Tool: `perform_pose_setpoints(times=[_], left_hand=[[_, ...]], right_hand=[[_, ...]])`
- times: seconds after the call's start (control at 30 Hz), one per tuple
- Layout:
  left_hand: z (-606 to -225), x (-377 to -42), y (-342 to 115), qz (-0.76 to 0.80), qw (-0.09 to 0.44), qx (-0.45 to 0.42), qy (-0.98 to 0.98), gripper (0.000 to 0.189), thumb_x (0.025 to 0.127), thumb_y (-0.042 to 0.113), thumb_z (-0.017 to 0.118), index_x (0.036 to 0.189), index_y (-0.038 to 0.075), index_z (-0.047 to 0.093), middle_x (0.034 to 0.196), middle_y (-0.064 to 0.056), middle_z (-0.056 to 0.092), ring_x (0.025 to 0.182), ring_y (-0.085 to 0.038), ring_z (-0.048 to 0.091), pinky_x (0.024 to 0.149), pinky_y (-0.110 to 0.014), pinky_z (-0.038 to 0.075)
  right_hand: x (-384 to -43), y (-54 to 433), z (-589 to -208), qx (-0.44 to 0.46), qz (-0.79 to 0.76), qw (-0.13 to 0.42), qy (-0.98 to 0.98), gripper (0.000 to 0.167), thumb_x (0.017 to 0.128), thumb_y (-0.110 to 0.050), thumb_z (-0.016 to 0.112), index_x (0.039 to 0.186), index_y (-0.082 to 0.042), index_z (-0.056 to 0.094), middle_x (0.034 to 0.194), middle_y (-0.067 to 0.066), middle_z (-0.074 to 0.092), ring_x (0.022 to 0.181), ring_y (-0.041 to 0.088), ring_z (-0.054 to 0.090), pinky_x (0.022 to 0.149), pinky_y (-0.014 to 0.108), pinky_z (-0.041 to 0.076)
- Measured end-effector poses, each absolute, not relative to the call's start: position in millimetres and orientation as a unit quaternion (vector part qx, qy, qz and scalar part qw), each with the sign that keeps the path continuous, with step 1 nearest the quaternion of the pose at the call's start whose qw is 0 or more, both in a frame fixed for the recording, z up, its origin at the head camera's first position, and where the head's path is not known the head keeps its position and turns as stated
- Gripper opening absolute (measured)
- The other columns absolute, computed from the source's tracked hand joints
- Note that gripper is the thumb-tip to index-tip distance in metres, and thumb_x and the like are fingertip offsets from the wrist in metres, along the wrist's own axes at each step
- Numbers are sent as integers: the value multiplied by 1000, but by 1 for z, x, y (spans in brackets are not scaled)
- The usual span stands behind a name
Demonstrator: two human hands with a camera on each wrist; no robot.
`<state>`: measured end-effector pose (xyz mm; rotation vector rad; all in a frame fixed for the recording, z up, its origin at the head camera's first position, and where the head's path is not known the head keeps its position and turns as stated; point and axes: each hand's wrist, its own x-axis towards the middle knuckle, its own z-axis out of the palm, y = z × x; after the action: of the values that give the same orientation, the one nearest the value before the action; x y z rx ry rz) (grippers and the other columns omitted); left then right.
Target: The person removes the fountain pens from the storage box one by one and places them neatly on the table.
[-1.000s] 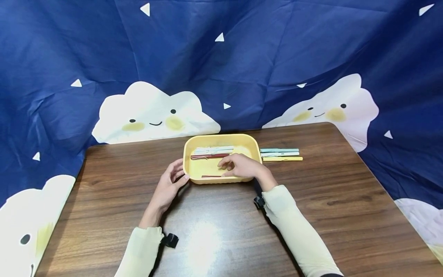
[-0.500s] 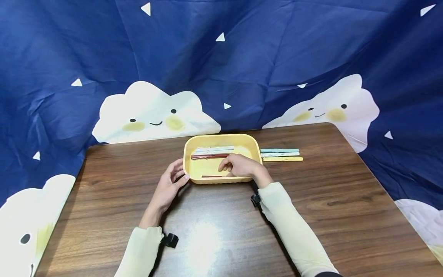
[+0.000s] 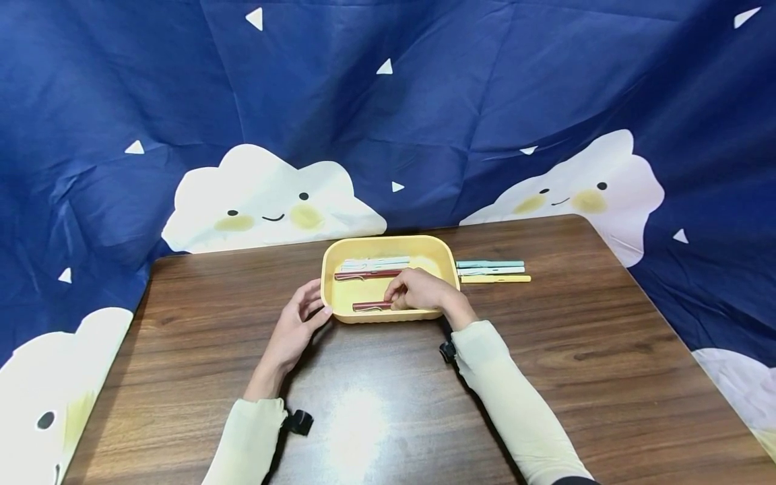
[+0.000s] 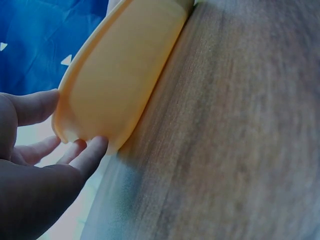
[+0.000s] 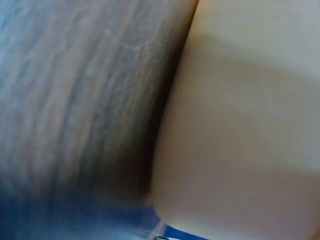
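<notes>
A yellow plastic tray [image 3: 341, 311] stands near the back of the wooden table. Inside its front wall lies a dark red pen [image 3: 371, 306] with a wire clip, its right part hidden by my right hand [image 3: 424, 291], whose bent fingers pinch it. Another dark red pen [image 3: 366, 275] lies deeper in the tray, alongside white pens [image 3: 376, 263]. At the tray's left end, my left hand [image 3: 297, 323] touches the outside: the thumb is at the front corner and the fingertips meet the end wall. The right wrist view shows only the tray's outer wall [image 5: 235, 125].
Beyond the tray's right end, a teal pen [image 3: 491, 264], a white pen [image 3: 492, 271] and a yellow pen [image 3: 496, 278] lie side by side on the table [image 3: 582, 377]. A blue cloud-print cloth [image 3: 424, 114] hangs behind the table.
The front dark red pen now shows more of its barrel and its clip, where before only a thin strip was visible. My right fingers have closed on it. My left hand has stayed put.
</notes>
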<state>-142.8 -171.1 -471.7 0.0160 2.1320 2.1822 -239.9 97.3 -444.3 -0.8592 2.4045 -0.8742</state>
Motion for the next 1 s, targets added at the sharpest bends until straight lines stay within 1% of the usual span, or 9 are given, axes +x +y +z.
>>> perform_pose_setpoints(times=[0.2, 0.47, 0.83, 0.9, 1.0], left_hand=[[-472, -142, -171, 716, 47, 6, 697, 60, 97, -5, 63, 151, 0, 38, 143, -24, 48, 130, -36, 50, 92, -19, 48], [-472, -143, -171, 712, 48, 4, 700, 60, 97, -4, 63, 151, 1, 39, 144, -23, 48, 129, -36, 50, 92, -19, 47], [-472, -144, -172, 712, 47, 4, 701, 59, 97, -4, 63, 151, 1, 39, 143, -23, 48, 129, -36, 50, 92, -19, 47], [-472, -143, -172, 711, 48, 4, 702, 59, 97, -4, 63, 151, 1, 39, 143, -24, 48, 130, -36, 50, 92, -18, 47], [-472, -144, -172, 710, 50, 4, 702, 59, 97, -3, 62, 151, 1, 39, 144, -23, 48, 130, -36, 49, 92, -18, 46]], right_hand=[[-240, 98, -445, -316, -317, 213, 869, 14, 87, 2, 73, 96, -7, 79, 79, -5, 68, 74, 6, 57, 75, 25, 50], [-241, 97, -445, -317, -319, 205, 869, 12, 90, 1, 72, 96, -7, 77, 81, -4, 67, 76, 7, 58, 76, 26, 51], [-241, 105, -437, -335, -321, 161, 871, 9, 90, 1, 72, 95, -6, 76, 82, -4, 66, 78, 9, 58, 76, 27, 50], [-241, 107, -436, -333, -327, 159, 870, 9, 90, 1, 72, 94, -6, 76, 81, -4, 66, 77, 8, 57, 75, 26, 49], [-241, 109, -435, -327, -340, 159, 867, 9, 90, 1, 71, 94, -5, 75, 79, -4, 64, 71, 8, 56, 72, 26, 48]])
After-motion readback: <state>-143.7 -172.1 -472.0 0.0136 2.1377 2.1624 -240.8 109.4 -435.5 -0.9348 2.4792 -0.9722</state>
